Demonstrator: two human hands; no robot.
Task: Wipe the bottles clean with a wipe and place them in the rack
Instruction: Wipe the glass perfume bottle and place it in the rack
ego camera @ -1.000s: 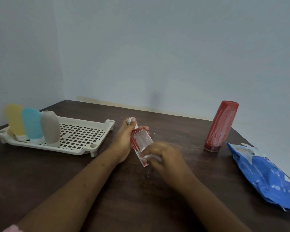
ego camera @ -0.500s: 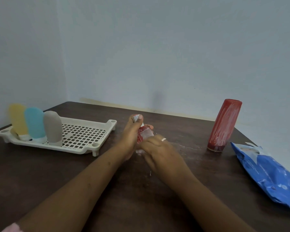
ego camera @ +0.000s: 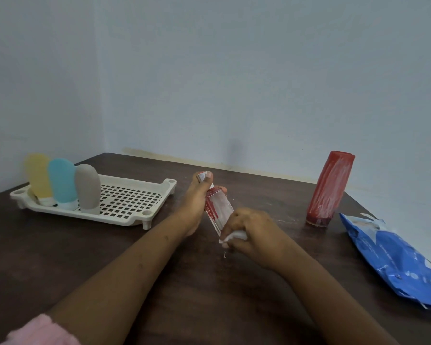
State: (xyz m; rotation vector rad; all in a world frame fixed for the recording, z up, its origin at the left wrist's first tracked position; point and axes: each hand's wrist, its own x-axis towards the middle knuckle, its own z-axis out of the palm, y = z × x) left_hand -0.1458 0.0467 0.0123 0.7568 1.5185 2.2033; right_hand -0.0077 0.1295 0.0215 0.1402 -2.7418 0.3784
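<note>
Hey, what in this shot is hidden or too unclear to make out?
All head view.
1. Small bottle: bottom end hidden by the right hand and wipe; cap mostly covered by the left hand.
2. Blue pack: cut off by the right edge; print unreadable.
3. Yellow bottle: blurred.

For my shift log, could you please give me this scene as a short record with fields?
left hand: grips small clear bottle, red-smeared, near its cap
right hand: holds white wipe against that bottle's lower end
rack: yellow bottle, blue bottle, grey bottle standing at its left end
table: tall red bottle upright, smeared, outside rack
wipe pack: blue, lying on table's right side
</note>
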